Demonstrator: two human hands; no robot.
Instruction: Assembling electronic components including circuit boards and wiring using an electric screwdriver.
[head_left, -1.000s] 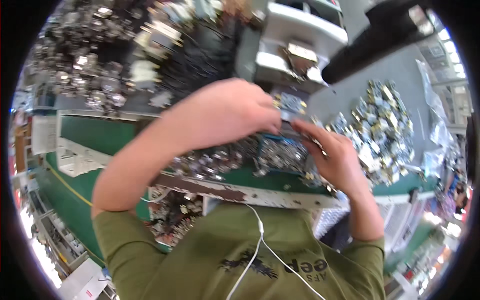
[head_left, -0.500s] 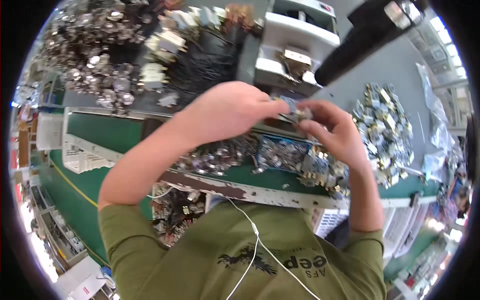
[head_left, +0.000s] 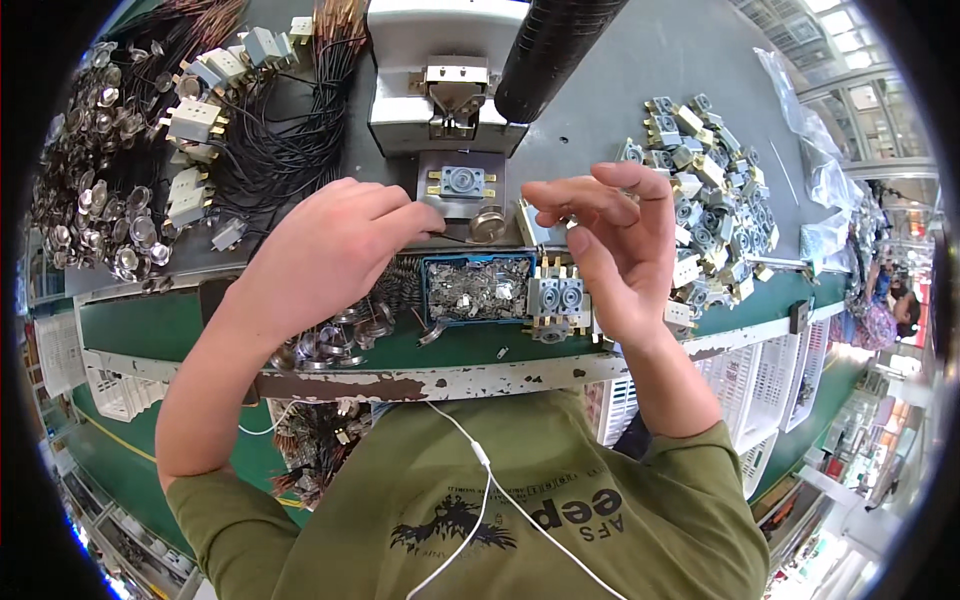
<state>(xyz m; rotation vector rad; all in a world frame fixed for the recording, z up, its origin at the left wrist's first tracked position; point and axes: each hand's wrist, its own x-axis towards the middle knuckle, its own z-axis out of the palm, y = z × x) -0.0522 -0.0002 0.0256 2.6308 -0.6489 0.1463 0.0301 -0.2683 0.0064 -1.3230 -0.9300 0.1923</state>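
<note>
My left hand [head_left: 350, 235] is closed in a pinch on a thin dark stem. At the stem's end is a round metal disc [head_left: 488, 225], just in front of the small press. My right hand [head_left: 625, 235] curls with its thumb and fingertips around a small pale-grey switch block [head_left: 533, 222] with brass terminals; the fingers partly hide it. Between and beyond the hands, another grey switch [head_left: 462, 182] with a round centre and brass tabs lies on the press's metal plate [head_left: 430, 207]. The disc and the right-hand block are apart.
The press head [head_left: 458, 85] and a black ribbed hose [head_left: 560, 50] stand ahead. Piles of discs [head_left: 125, 225] and black wires [head_left: 300, 130] lie left, grey switches [head_left: 710, 190] right. A blue tray [head_left: 475, 290] of small metal parts sits by the chipped table edge [head_left: 480, 385].
My hands, close together over one small part before, have moved apart. The view has shifted, and the disc on its stem and the switch on the press plate now show clearly.
</note>
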